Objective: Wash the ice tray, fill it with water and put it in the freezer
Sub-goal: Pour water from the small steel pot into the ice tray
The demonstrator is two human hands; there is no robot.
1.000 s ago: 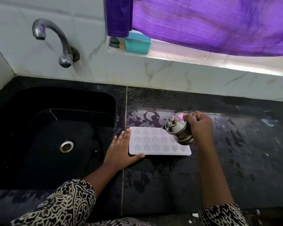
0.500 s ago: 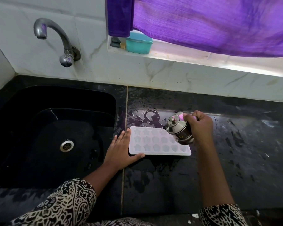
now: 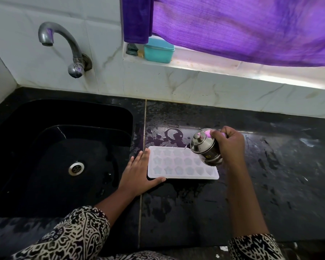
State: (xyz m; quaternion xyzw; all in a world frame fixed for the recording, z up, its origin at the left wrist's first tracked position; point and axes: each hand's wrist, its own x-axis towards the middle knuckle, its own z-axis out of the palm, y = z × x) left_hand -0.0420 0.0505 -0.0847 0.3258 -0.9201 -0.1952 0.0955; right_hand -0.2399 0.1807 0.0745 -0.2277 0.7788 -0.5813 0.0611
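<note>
**Well now: steel pot (image 3: 206, 147) tipped over the ice tray (image 3: 176, 164) on the wet counter (image 3: 280, 184)**

Biggest first: we had the black stone counter running right across, wet in patches, with puddles just behind the tray. Above it the purple curtain (image 3: 233, 25) hung over the window ledge (image 3: 223, 69), and the pale tiled wall (image 3: 17, 19) stood behind. Over on the left the black sink (image 3: 36, 113) sat sunk into the counter, with the curved metal tap (image 3: 64, 42) fixed to the wall above it.

And the ice tray? It lay flat on the counter just right of the sink's edge, long side toward us. Its star-shaped and other moulded cells faced up; whether they held water we could not tell.

Our left hand (image 3: 137, 173) lay flat and spread against the tray's left end. Its fingers were straight along that short edge, and the thumb stretched along the near edge at the corner. Our right hand (image 3: 230, 145) was curled round the steel pot. The pot hung tilted above the tray's right end, knobbed lid pointing left, a small spout low over the far row of cells. Our patterned sleeves (image 3: 73, 237) showed at the bottom.

Smaller still, a lidded teal box (image 3: 159, 51) sat on the ledge under the curtain's edge, with something dark just left of it, too small to tell. Smallest of all, the round metal drain (image 3: 76, 168) shone in the sink floor.
</note>
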